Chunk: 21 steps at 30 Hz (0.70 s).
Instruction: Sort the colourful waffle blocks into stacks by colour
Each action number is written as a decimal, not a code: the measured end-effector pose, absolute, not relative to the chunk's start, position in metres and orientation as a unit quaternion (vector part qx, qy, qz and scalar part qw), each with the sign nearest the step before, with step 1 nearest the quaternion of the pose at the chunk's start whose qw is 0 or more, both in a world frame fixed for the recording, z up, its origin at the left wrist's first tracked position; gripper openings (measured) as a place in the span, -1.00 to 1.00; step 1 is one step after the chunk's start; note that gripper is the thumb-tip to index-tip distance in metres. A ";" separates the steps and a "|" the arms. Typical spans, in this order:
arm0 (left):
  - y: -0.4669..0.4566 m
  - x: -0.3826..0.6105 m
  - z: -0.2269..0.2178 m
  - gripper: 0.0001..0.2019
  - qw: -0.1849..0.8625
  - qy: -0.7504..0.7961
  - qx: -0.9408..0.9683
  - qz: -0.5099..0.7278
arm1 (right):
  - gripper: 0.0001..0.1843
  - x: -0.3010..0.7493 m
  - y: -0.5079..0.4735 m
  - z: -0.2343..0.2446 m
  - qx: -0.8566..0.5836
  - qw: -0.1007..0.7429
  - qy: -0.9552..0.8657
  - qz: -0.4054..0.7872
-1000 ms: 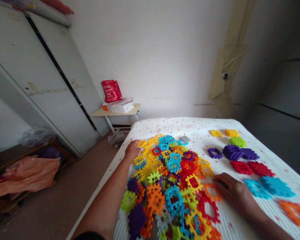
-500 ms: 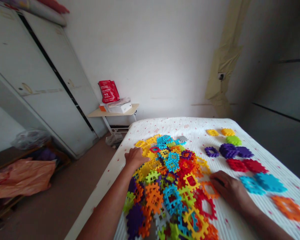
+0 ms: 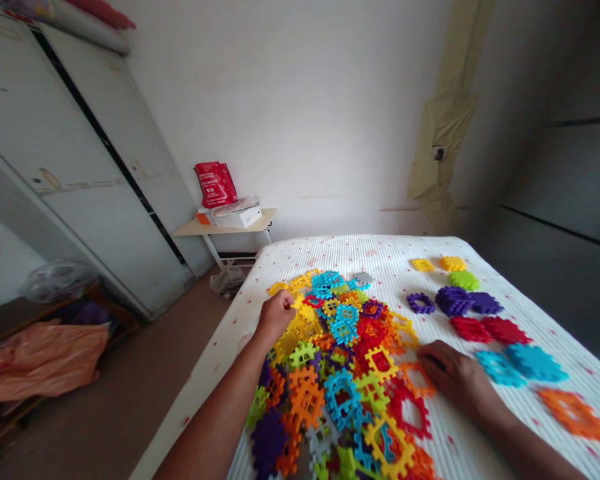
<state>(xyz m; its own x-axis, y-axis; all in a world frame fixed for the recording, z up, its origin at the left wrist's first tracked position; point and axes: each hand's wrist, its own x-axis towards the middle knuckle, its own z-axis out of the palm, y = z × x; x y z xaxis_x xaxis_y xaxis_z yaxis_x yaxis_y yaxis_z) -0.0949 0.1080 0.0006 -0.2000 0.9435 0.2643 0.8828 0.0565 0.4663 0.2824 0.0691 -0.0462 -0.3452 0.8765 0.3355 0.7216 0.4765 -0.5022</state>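
A heap of colourful plastic interlocking building pieces [image 3: 347,400] lies on the bed, many of them notched squares with open centres. At its left edge my left hand [image 3: 276,315] is closed, with thumb and fingers pinched together beside yellow pieces [image 3: 307,327]. What the pinch holds, if anything, is hidden. My right hand [image 3: 455,373] rests on the sheet at the heap's right side. Its fingers are curled over the right edge of an orange square frame piece [image 3: 414,375], and the fingertips are partly hidden.
Right of the heap, pieces lie grouped by colour: yellow [image 3: 453,264], green [image 3: 463,280], purple [image 3: 454,301], red [image 3: 506,330], blue [image 3: 537,362] and orange [image 3: 575,415]. A small table [image 3: 190,228] with a red bag [image 3: 215,185] stands beyond the white bed [image 3: 350,250].
My left hand's fingers, spread over the yellow pieces before, have drawn together into a pinch, and the wrist has turned. My right hand stays at the orange frame piece. The view has shifted slightly.
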 end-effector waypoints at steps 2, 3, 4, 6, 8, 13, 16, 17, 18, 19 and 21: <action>0.102 -0.092 0.007 -0.89 0.041 0.702 0.641 0.308 | -0.73 0.283 0.069 -0.046 -0.494 0.288 -0.809 0.138; 0.097 -0.090 0.011 -0.87 0.034 0.691 0.646 0.323 | -0.73 0.283 0.069 -0.046 -0.493 0.287 -0.809 0.140; 0.091 -0.088 0.016 -0.86 0.026 0.679 0.652 0.337 | -0.73 0.283 0.069 -0.046 -0.493 0.286 -0.809 0.143; 0.078 -0.082 0.025 -0.88 0.000 0.641 0.676 0.364 | -0.73 0.282 0.069 -0.046 -0.494 0.286 -0.808 0.146; 0.063 -0.073 0.033 -0.89 -0.051 0.568 0.719 0.398 | -0.73 0.282 0.068 -0.044 -0.498 0.284 -0.805 0.153; 0.036 -0.050 0.040 -0.84 -0.168 0.428 0.772 0.439 | -0.71 0.273 0.065 -0.027 -0.506 0.304 -0.780 0.209; 0.028 -0.038 0.037 -0.84 -0.204 0.405 0.777 0.436 | -0.70 0.254 0.061 -0.006 -0.482 0.341 -0.760 0.270; 0.027 -0.035 0.035 -0.84 -0.209 0.400 0.781 0.432 | -0.70 0.246 0.059 0.002 -0.466 0.352 -0.758 0.290; 0.026 -0.032 0.033 -0.84 -0.212 0.393 0.785 0.428 | -0.69 0.236 0.058 0.011 -0.450 0.360 -0.759 0.304; 0.026 -0.029 0.031 -0.84 -0.212 0.387 0.791 0.424 | -0.65 0.227 0.057 0.019 -0.430 0.371 -0.762 0.309; 0.026 -0.025 0.027 -0.83 -0.211 0.373 0.803 0.414 | -0.52 0.209 0.055 0.034 -0.379 0.370 -0.788 0.314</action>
<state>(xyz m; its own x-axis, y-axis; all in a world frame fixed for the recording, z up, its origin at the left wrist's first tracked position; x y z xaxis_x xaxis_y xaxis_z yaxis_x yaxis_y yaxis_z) -0.0252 0.0258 0.0268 0.3787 0.4240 0.8227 0.7741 -0.6323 -0.0304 0.2093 0.0554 0.0341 -0.4396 0.8290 0.3456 0.3652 0.5166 -0.7745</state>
